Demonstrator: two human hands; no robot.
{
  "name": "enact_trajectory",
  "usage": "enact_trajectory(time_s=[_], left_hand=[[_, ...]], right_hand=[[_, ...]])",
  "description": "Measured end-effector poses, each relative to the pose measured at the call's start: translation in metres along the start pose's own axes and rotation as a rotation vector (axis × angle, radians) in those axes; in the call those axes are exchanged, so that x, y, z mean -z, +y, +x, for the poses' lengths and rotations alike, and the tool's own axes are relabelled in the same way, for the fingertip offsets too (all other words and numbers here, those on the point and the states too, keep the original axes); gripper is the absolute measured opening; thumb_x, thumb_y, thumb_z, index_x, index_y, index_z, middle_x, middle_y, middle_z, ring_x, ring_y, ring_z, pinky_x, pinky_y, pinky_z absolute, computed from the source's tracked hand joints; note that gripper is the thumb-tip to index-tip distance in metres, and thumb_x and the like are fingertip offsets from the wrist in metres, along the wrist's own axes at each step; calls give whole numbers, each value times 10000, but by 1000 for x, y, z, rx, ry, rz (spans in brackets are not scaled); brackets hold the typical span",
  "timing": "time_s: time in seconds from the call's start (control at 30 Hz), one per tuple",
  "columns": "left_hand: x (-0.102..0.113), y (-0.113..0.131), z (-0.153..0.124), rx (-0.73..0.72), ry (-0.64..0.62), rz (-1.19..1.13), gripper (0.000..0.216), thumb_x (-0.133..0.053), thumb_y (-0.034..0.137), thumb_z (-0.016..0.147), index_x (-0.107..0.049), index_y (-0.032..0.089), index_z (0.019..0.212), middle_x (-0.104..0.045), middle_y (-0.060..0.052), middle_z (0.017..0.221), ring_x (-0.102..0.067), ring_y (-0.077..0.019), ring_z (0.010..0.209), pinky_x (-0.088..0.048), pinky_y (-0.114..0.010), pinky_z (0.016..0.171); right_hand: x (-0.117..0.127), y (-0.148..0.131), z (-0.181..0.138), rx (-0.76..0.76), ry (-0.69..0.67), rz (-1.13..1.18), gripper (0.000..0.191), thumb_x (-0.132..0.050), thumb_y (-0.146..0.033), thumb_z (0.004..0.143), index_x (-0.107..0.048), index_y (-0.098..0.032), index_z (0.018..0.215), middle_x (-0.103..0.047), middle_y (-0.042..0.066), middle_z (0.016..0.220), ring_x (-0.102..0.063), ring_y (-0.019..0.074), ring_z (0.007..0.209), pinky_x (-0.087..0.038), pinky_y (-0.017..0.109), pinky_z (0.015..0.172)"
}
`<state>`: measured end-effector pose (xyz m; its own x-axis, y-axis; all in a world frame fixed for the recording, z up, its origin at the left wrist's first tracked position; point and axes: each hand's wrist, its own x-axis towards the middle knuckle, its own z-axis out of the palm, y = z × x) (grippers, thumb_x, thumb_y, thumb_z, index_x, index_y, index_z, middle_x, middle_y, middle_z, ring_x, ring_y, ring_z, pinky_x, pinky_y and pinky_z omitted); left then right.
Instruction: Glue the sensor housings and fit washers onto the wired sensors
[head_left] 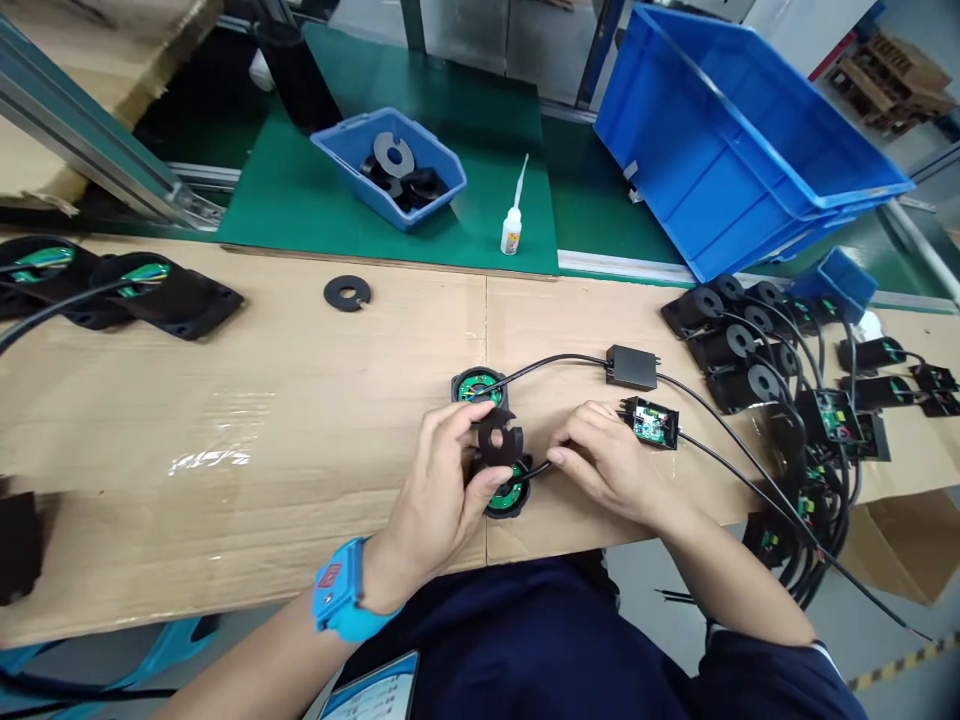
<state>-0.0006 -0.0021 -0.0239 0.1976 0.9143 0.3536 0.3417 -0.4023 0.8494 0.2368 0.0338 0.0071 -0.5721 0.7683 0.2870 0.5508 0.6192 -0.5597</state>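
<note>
My left hand (439, 475) pinches a black notched ring (496, 440) between thumb and fingers, tilted with its slot to the right. Just below the ring lies a round black housing (512, 492) with a green circuit board inside, partly hidden by the ring and my fingers. My right hand (600, 450) is closed on the black cable (538, 470) that comes out of this housing. Behind my left fingers, a second round housing (478, 384) has its own cable running to a closed black box (631, 367). Beside my right hand lies an open black box (652, 423) showing a circuit board.
Another notched ring (347, 293) lies on the cardboard-covered table (315, 400). At the back stand a blue bin (390, 195) of rings, a small white bottle (511, 230) and a large blue crate (675, 150). Several black housings (727, 345) with tangled cables crowd the right; others (169, 295) sit left.
</note>
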Motion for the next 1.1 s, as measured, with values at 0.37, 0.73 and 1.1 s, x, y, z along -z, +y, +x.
enact_trajectory(time_s=[0.37,0.73,1.1], left_hand=[[-12,3,-14,-13,195,231,595,-557,411,1036,-325,261,1564,-437,-145,1324,-636,-261,1120,-659,-373,820],[63,17,5,-220,-399,319,588,-613,402,1021,-429,298,1569,-689,-76,1295,-675,-259,1150,-560,-374,994],[57,24,18,-342,-554,481,532,-531,420,1061,-497,163,1525,-707,-104,1266,-679,-260,1168,-568,-382,983]], right_hand=[[-8,-24,-26,192,265,-209,107,-679,-285,1007,-641,-205,947,-644,15,717,-548,175,663,-470,341,621],[-9,-13,-19,140,241,-89,160,-677,-304,1014,-630,-207,896,-623,2,713,-567,153,651,-477,314,640],[-15,-9,-22,132,272,-56,206,-680,-305,1009,-655,-155,870,-617,21,732,-560,149,681,-467,299,670]])
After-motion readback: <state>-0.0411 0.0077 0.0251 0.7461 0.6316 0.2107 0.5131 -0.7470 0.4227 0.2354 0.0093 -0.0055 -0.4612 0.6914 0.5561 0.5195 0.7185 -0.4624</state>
